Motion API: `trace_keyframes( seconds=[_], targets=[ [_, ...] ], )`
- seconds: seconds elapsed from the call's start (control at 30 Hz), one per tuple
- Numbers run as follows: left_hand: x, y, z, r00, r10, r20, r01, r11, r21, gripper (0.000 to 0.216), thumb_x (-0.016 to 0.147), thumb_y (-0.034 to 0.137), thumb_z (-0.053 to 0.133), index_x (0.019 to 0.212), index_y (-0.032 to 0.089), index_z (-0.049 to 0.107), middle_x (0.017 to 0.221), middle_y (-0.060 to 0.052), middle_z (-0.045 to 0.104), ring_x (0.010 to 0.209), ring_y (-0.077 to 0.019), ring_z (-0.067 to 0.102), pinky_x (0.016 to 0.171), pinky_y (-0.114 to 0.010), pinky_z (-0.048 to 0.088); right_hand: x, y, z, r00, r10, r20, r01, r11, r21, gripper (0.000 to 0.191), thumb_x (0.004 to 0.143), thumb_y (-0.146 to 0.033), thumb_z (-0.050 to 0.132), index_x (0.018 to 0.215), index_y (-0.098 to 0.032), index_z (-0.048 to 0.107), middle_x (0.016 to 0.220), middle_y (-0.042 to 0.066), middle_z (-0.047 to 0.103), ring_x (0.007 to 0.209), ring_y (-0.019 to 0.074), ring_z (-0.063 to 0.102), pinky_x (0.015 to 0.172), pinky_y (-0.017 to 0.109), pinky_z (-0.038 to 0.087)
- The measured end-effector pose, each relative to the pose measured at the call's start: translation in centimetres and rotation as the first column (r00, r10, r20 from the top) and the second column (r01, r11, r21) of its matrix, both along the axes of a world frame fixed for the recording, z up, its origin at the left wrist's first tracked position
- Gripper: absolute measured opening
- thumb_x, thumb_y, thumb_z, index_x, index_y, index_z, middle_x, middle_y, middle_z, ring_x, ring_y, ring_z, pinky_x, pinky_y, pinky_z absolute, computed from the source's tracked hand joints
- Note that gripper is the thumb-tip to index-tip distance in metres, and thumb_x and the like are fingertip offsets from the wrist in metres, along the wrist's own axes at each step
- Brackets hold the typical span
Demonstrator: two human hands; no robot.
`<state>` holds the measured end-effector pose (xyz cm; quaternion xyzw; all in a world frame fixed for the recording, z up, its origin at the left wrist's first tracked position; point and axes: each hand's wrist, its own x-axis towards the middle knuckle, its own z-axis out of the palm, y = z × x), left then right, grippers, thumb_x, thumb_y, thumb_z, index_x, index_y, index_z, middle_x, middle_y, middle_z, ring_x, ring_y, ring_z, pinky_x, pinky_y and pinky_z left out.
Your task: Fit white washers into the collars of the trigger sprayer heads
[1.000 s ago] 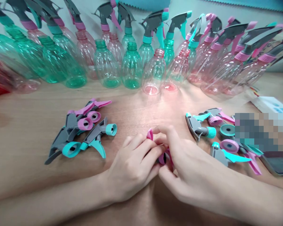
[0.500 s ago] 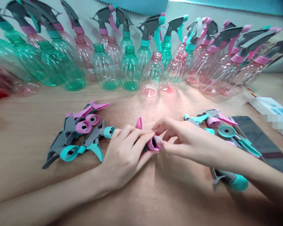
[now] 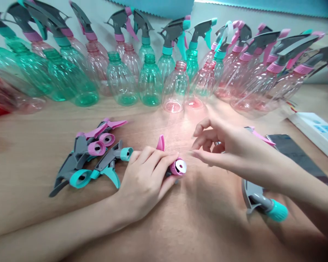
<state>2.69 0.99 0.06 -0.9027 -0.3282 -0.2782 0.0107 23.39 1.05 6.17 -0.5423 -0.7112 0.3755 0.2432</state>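
Note:
My left hand is wrapped round a spray head with a pink collar, pressed down near the table top. Its pink trigger sticks up behind my knuckles, and my fingers cover most of its body. In the mouth of the collar sits a white washer with a small centre hole, slightly tilted. To the right and a little above, my right hand hovers with fingers curled but apart. I see nothing between its thumb and forefinger.
Loose grey spray heads with pink and teal collars lie left. Another with a teal collar rests under my right forearm, near a phone and a white box. Clear green bottles and pink bottles line the back.
My right hand has drawn back from the collar, up and to the right. The white washer now shows inside the collar. My left hand has kept its hold in place.

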Motion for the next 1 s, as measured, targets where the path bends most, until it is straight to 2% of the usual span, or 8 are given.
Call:
trace_keyframes(
  seconds=[0.13, 0.23, 0.37, 0.57, 0.7, 0.77, 0.87, 1.0],
  targets=[
    [0.0, -0.1, -0.1, 1.0, -0.027, 0.008, 0.027, 1.0, 0.0, 0.024, 0.087, 0.026, 0.06, 0.107, 0.012, 0.059, 0.091, -0.006, 0.067, 0.083, -0.0218, 0.052, 0.066, -0.033, 0.032, -0.9, -0.8, -0.9, 0.994, 0.028, 0.108, -0.036, 0.996, 0.082, 0.03, 0.074, -0.039, 0.069, 0.088, -0.022, 0.048, 0.078, -0.004, 0.06, 0.061, 0.0105, 0.057, 0.05, 0.022, 0.044],
    [0.1, -0.1, -0.1, 0.999, -0.035, 0.022, 0.035, 0.999, -0.009, 0.026, 0.089, 0.03, 0.058, 0.108, 0.013, 0.059, 0.091, -0.006, 0.066, 0.083, -0.0219, 0.052, 0.066, -0.033, 0.032, -1.1, -0.8, -1.5, 0.98, 0.073, 0.185, -0.091, 0.992, 0.088, 0.03, 0.071, -0.033, 0.072, 0.084, -0.022, 0.047, 0.075, -0.004, 0.059, 0.06, 0.0107, 0.058, 0.05, 0.022, 0.043],
    [0.0, 0.0, 0.0, 0.999, -0.043, 0.033, 0.044, 0.999, -0.026, 0.024, 0.09, 0.029, 0.056, 0.109, 0.014, 0.058, 0.091, -0.005, 0.066, 0.083, -0.0212, 0.052, 0.066, -0.033, 0.032, -0.8, -0.1, -1.5, 0.974, 0.139, 0.177, -0.125, 0.988, -0.091, 0.034, 0.07, -0.036, 0.073, 0.088, -0.02, 0.049, 0.079, -0.001, 0.064, 0.061, 0.0128, 0.061, 0.049, 0.023, 0.042],
    [-0.2, 0.1, -0.3, 0.998, -0.05, 0.034, 0.052, 0.997, -0.051, 0.025, 0.088, 0.026, 0.06, 0.109, 0.013, 0.058, 0.091, -0.004, 0.065, 0.084, -0.0206, 0.051, 0.067, -0.033, 0.033, -0.3, 0.9, -0.6, 0.974, 0.22, 0.058, -0.193, 0.934, -0.302, 0.012, 0.078, -0.027, 0.066, 0.077, -0.017, 0.059, 0.07, -0.001, 0.068, 0.063, 0.0117, 0.063, 0.054, 0.022, 0.044],
    [-0.3, 0.1, -0.4, 0.998, -0.05, 0.04, 0.052, 0.997, -0.063, 0.023, 0.088, 0.025, 0.059, 0.108, 0.014, 0.058, 0.091, -0.004, 0.064, 0.083, -0.0205, 0.051, 0.068, -0.033, 0.033, 0.7, 1.4, -0.3, 0.958, 0.214, 0.189, -0.185, 0.969, -0.161, 0.018, 0.083, -0.029, 0.06, 0.07, -0.018, 0.064, 0.058, -0.002, 0.066, 0.055, 0.0116, 0.062, 0.05, 0.022, 0.041],
    [-0.3, 0.2, -0.4, 0.998, -0.048, 0.042, 0.05, 0.997, -0.062, 0.022, 0.089, 0.025, 0.057, 0.109, 0.014, 0.057, 0.092, -0.005, 0.064, 0.084, -0.0206, 0.051, 0.069, -0.033, 0.033, 1.2, 1.7, -0.6, 0.944, 0.119, 0.308, -0.135, 0.99, 0.033, 0.02, 0.087, -0.029, 0.054, 0.078, -0.018, 0.067, 0.063, 0.0, 0.068, 0.059, 0.0137, 0.063, 0.052, 0.024, 0.041],
    [-0.3, 0.2, -0.4, 0.998, -0.045, 0.037, 0.047, 0.997, -0.055, 0.022, 0.09, 0.024, 0.057, 0.109, 0.014, 0.057, 0.092, -0.006, 0.064, 0.084, -0.0211, 0.052, 0.069, -0.033, 0.033, 1.4, 2.1, -1.7, 0.868, -0.015, 0.497, -0.143, 0.95, 0.278, 0.024, 0.092, -0.024, 0.045, 0.087, -0.015, 0.067, 0.071, 0.006, 0.068, 0.066, 0.018, 0.062, 0.056, 0.028, 0.039],
    [-0.3, 0.2, -0.2, 0.999, -0.038, 0.031, 0.039, 0.999, -0.035, 0.019, 0.09, 0.023, 0.055, 0.107, 0.014, 0.058, 0.091, -0.006, 0.064, 0.084, -0.0218, 0.053, 0.068, -0.034, 0.034, 0.8, 1.9, -2.6, 0.836, 0.005, 0.548, -0.188, 0.942, 0.278, 0.026, 0.094, -0.024, 0.039, 0.087, -0.014, 0.062, 0.065, 0.005, 0.062, 0.058, 0.0159, 0.054, 0.053, 0.028, 0.033]
  ],
)
